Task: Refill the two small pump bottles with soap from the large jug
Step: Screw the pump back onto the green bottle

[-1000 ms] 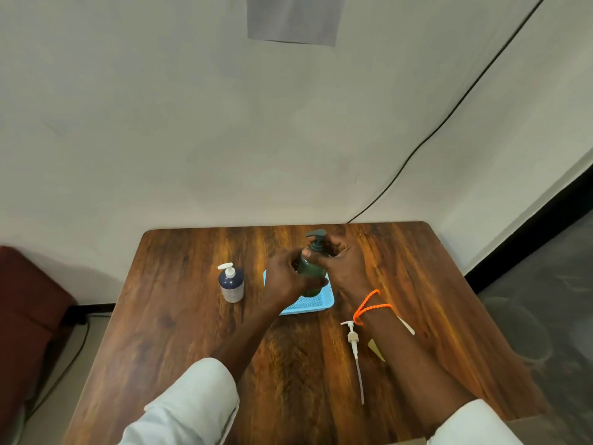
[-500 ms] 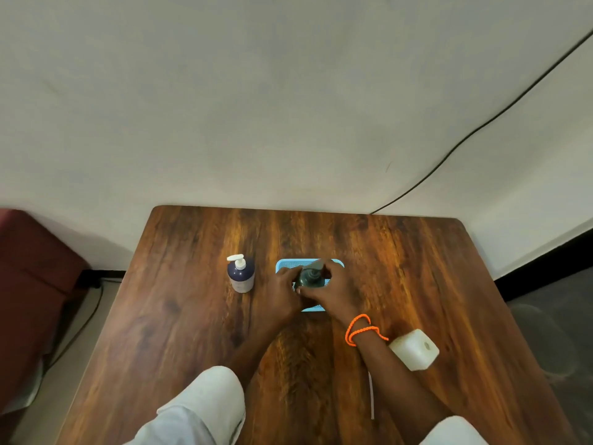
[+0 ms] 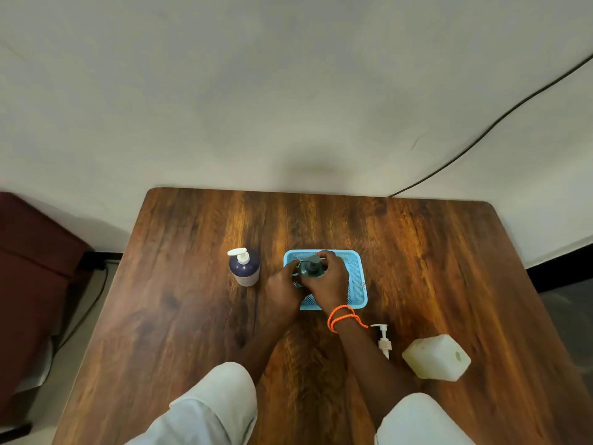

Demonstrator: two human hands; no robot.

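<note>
A small green pump bottle (image 3: 310,268) stands upright in a light blue mesh basket (image 3: 356,277) at the table's middle. My left hand (image 3: 282,289) grips the bottle's body from the left. My right hand (image 3: 330,281) curls round its neck and pump cap from the right. A dark blue pump bottle (image 3: 244,266) with a white pump stands on the table, left of the basket. The large whitish jug (image 3: 436,357) sits at the near right. A loose white pump (image 3: 383,340) with its tube lies between my right forearm and the jug.
The wooden table (image 3: 192,316) butts against a pale wall. A black cable (image 3: 481,130) runs down the wall to the table's back edge. A dark red seat (image 3: 29,271) stands left of the table, and dark floor shows at the right.
The camera tilted down and the view shifted, bringing the jug and the loose pump into sight. The green bottle went down from mid-air into the basket. Both hands stay on it.
</note>
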